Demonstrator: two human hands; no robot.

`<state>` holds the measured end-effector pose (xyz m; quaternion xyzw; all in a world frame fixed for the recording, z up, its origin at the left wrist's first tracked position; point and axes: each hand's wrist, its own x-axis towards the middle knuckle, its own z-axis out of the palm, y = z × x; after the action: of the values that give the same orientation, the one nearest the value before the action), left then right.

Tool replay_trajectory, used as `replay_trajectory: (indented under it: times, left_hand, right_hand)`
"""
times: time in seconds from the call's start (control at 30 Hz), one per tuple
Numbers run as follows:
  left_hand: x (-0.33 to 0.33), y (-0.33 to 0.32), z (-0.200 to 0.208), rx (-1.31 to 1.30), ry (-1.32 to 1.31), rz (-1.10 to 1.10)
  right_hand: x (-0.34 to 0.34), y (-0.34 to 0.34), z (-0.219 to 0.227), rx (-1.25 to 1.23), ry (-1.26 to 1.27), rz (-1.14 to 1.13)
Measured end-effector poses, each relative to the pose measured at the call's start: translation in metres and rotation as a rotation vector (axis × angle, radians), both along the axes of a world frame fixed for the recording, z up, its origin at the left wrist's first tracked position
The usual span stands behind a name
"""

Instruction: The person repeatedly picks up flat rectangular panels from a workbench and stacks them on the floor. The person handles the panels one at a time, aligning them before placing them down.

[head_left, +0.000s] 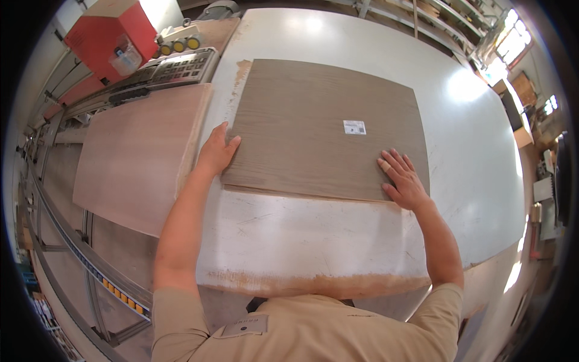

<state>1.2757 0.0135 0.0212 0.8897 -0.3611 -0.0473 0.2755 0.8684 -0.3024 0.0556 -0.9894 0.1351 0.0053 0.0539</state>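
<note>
- The brown wood-grain panel (313, 108) lay flat on the white bench (476, 169), face up, and served as the landmark for every place below
- What looked done: the panel was down on the bench, and a small white label (354, 127) sat flat on its face, right of the middle
- The left hand (218, 151) was at the panel's left edge, fingers close together, thumb apart and reaching to the edge; it did not look clamped, and whether it pressed on the edge could not be told
- The right hand (405, 181) rested on the panel's near right corner area, its fingers spread over the face, not clamped on anything
- A paler strip (301, 195) ran below the panel's near edge; whether it was the panel's own thickness or another sheet beneath could not be told
- What looked left: with both hands at the panel, its handling seemed unfinished, though how much remained could not be judged
- Left of the panel, just past the left hand, lay a pale pinkish board (139, 157), with neither hand on it
- Beyond that board, to the panel's far left, stood a red housing (111, 39), well apart from the handling
</note>
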Motion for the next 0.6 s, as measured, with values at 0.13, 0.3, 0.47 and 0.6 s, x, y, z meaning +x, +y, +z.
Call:
replay_trajectory:
  times: [0.13,0.3,0.47,0.6]
  left_hand:
    - [-0.011,-0.018,-0.023,-0.184,0.224,-0.067]
    - [-0.005,-0.017,-0.026,-0.573,0.662,-0.113]
    - [-0.022,-0.011,-0.028,-0.662,0.71,-0.126]
    - [-0.057,0.0,-0.026,-0.684,0.702,-0.05]
  right_hand:
    - [-0.005,-0.048,-0.014,-0.058,-0.241,-0.384]
    - [0.006,-0.083,-0.018,0.327,-0.297,-0.98]
    - [0.004,-0.078,-0.016,0.227,-0.286,-0.992]
    - [-0.01,-0.073,-0.015,0.181,-0.287,-0.967]
